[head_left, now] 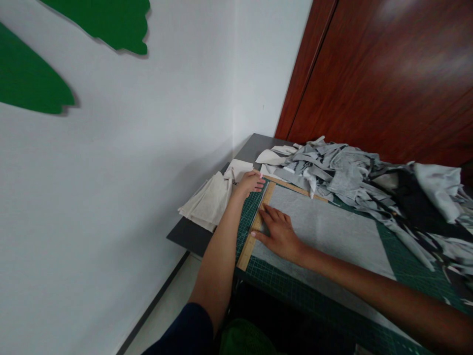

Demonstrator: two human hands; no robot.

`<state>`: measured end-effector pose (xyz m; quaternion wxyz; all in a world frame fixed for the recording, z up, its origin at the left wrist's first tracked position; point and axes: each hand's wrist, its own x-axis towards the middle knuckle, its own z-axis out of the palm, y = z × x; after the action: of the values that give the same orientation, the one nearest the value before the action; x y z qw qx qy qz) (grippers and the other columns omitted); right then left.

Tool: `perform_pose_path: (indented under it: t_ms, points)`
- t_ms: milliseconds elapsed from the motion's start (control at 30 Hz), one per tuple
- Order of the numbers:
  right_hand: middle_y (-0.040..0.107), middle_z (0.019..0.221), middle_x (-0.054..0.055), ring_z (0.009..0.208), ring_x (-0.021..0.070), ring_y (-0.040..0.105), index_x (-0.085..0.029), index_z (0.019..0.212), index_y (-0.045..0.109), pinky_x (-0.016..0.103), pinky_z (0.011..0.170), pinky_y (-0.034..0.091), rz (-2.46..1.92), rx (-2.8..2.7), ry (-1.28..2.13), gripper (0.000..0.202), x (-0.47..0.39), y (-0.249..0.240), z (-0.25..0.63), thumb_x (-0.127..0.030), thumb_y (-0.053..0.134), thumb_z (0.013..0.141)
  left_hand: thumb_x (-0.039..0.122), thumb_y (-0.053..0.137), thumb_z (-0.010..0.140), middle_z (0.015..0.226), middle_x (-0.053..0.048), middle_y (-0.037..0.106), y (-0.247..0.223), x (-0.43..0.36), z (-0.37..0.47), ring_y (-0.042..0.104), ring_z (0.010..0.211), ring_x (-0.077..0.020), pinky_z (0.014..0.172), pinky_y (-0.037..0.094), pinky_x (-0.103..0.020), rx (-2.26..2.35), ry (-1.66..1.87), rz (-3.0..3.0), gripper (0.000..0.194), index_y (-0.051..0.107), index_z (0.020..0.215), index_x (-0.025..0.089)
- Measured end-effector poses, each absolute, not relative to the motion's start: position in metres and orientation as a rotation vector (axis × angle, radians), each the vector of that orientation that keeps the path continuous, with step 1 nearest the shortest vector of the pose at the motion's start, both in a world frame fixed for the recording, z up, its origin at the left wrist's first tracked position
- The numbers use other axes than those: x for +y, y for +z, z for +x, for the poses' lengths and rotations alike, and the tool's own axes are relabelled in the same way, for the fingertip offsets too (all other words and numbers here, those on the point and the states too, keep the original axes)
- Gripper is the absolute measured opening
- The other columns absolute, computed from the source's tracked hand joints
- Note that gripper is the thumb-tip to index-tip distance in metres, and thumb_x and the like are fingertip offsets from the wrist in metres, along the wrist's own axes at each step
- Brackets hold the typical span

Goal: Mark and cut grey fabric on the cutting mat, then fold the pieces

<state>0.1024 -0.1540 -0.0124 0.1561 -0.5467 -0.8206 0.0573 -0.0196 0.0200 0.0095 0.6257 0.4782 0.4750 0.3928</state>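
A light grey fabric sheet lies flat on the green cutting mat. Along its left edge runs a wooden ruler. My right hand rests with spread fingers on the ruler and the cloth beside it. My left hand is stretched out near the ruler's far end, fingers extended over the mat. Whether its fingertips touch the ruler or a fabric edge I cannot tell. Another wooden strip lies crosswise at the far side of the sheet, partly under the scraps.
A heap of grey, white and black fabric scraps covers the table's far side. Folded cream cloth lies at the left on the dark tabletop. A white wall borders the left, a reddish wooden door the back.
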Motion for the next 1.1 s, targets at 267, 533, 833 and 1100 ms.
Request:
perform_pose_path:
  t_ms: [267,533,833,1100]
  points:
    - [0.044,0.156,0.019,0.138,0.0358,0.043,-0.015,0.145,0.050,0.053,0.108,0.036,-1.572,-2.365,0.173,0.071,-0.153,-0.011,0.104,-0.064,0.051,0.094,0.037,0.061,0.093,0.110,-0.014,0.076,0.019,0.025,-0.049,0.071,0.087,-0.0233,0.084,0.055,-0.041,1.041,0.845,1.083,0.017,0.064,0.095,0.020]
    - [0.043,0.157,0.020,0.140,0.0363,0.042,-0.015,0.146,0.049,0.053,0.108,0.036,-1.595,-2.359,0.190,0.075,-0.152,-0.012,0.105,-0.067,0.052,0.092,0.037,0.061,0.094,0.120,-0.015,0.072,0.027,0.030,-0.067,0.070,0.101,-0.0256,0.089,0.056,-0.041,0.789,0.995,0.879,0.020,0.063,0.094,0.017]
    - [0.041,0.158,0.020,0.142,0.0362,0.039,-0.017,0.148,0.047,0.053,0.109,0.033,-1.600,-2.359,0.209,0.075,-0.153,-0.013,0.107,-0.067,0.050,0.093,0.035,0.061,0.094,0.123,-0.012,0.070,0.031,0.031,-0.076,0.067,0.109,-0.0256,0.094,0.054,-0.042,0.765,1.050,0.791,0.017,0.062,0.094,0.018]
    - [0.040,0.158,0.020,0.141,0.0367,0.040,-0.016,0.147,0.047,0.053,0.107,0.034,-1.590,-2.369,0.195,0.072,-0.153,-0.013,0.108,-0.066,0.047,0.095,0.037,0.057,0.098,0.129,-0.010,0.068,0.035,0.026,-0.075,0.067,0.109,-0.0220,0.095,0.053,-0.039,0.768,1.065,0.777,0.018,0.059,0.096,0.019]
